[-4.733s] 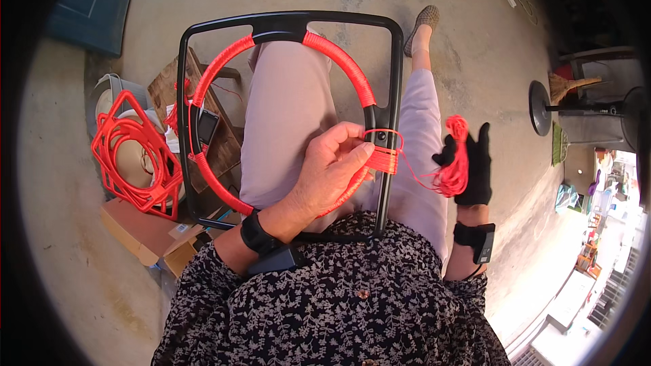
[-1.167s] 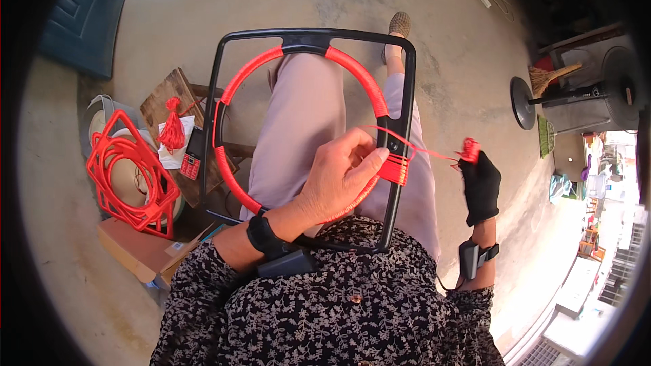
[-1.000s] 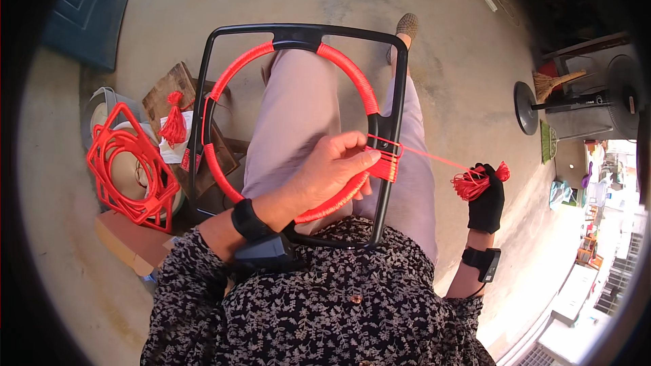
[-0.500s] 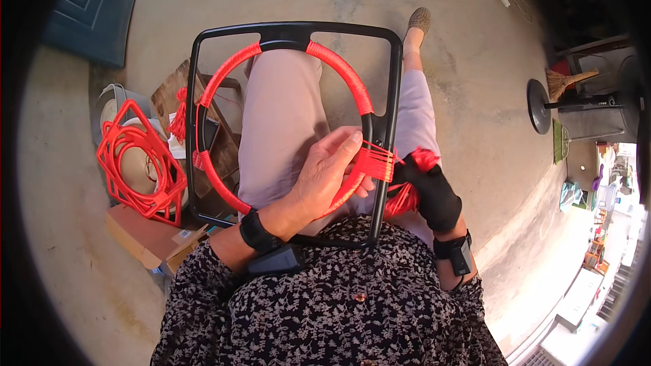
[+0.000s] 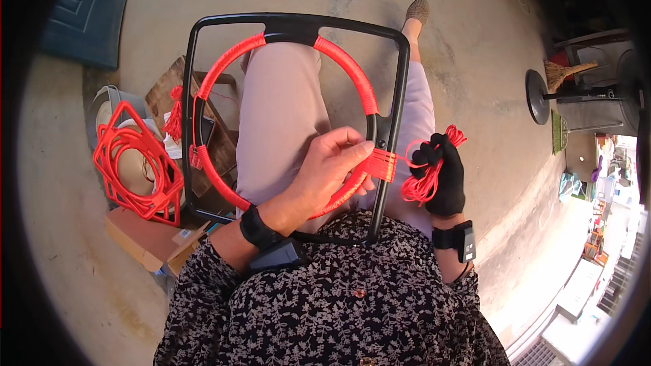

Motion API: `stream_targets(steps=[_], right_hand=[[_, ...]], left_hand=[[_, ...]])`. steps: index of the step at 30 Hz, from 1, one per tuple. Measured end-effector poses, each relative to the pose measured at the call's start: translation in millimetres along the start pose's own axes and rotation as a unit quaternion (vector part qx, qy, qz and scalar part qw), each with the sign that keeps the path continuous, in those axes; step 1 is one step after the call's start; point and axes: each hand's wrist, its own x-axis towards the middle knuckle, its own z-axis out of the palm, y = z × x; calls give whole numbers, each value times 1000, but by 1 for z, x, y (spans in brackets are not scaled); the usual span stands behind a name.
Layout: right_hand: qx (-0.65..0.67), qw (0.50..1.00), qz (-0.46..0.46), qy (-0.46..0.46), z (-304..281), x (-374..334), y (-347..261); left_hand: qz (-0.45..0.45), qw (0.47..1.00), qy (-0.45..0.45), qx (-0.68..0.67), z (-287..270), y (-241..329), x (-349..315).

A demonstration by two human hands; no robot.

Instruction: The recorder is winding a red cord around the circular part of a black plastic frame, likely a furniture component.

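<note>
Cord bundle [image 5: 422, 188] has swung right, clear of the black frame [image 5: 403, 78] on the lap [image 5: 278, 129] — gloved right hand [image 5: 449, 179] clutching it, left hand [image 5: 331, 166] pinching the wraps [image 5: 381, 165], probably so they don't slacken.

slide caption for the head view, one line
A bare left hand holds a black frame at its red wrapping while a gloved right hand grips a red cord bundle.

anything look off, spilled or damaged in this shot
One mismatch: the right hand, holding red cord, wears a black glove, while the left hand, gripping the ring, is bare. I see nothing spilled or broken.
</note>
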Motion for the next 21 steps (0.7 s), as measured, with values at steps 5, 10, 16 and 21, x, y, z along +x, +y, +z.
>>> stream_targets(steps=[5, 10, 16, 21], right_hand=[[-150, 985, -27, 78, -107, -3, -38], [71, 905, -179, 380, -232, -27, -92], [-215, 940, -252, 84, -142, -3, -108], [-733, 455, -506, -10, 39, 16, -45]], left_hand=[[25, 999, 19, 10, 0, -1, 1], [20, 999, 23, -9, 0, -4, -1], [51, 997, 55, 22, 4, -4, 3], [141, 988, 59, 9, 8, -3, 6]])
